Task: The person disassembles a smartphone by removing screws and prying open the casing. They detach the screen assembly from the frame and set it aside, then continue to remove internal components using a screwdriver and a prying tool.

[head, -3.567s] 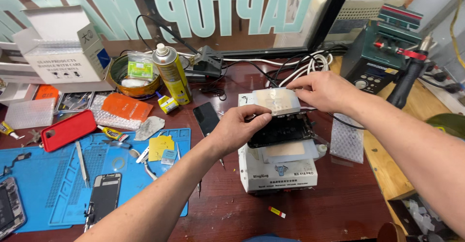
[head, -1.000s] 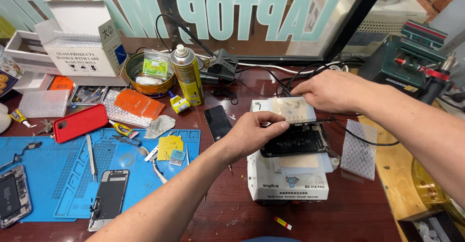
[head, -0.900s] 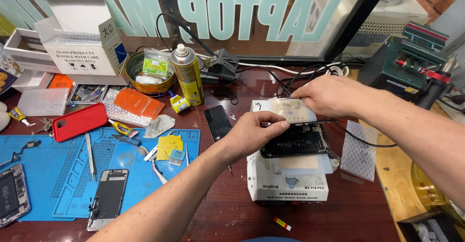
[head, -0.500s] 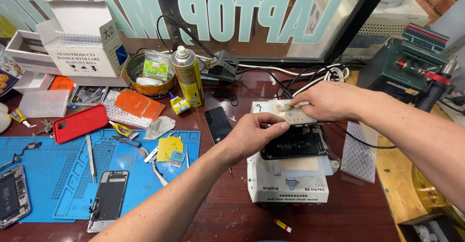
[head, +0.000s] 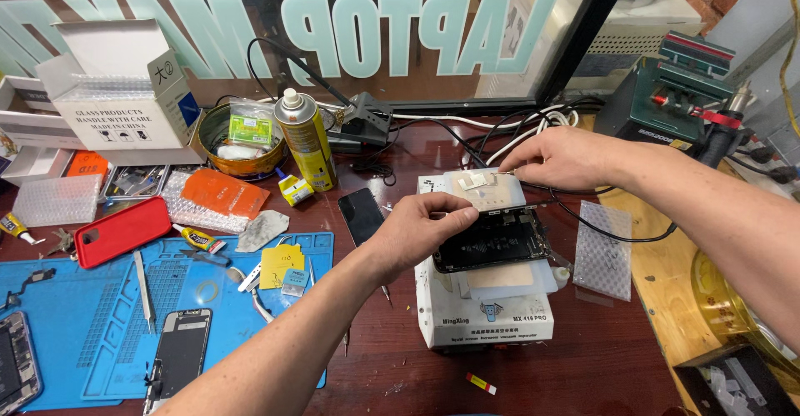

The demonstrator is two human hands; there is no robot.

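Note:
An opened phone body [head: 496, 239] with dark internals lies tilted on a white box-shaped heating machine [head: 487, 320]. My left hand [head: 421, 231] grips the phone's left edge. Behind it a pale screen panel [head: 487, 189] stands lifted off the phone. My right hand [head: 560, 159] pinches a thin tool or cable at the panel's top right corner.
A blue work mat [head: 83, 316] at the left holds tweezers and a phone [head: 179, 351]. A red phone case [head: 121, 230], a yellow spray can [head: 305, 139], a round tin [head: 244, 141], a white carton [head: 121, 91] and a dark phone [head: 362, 214] lie around. Cables and a green station [head: 667, 91] stand at the right.
The camera view shifted slightly. My right hand has moved a little along the panel's top edge; my left hand stays clamped on the phone.

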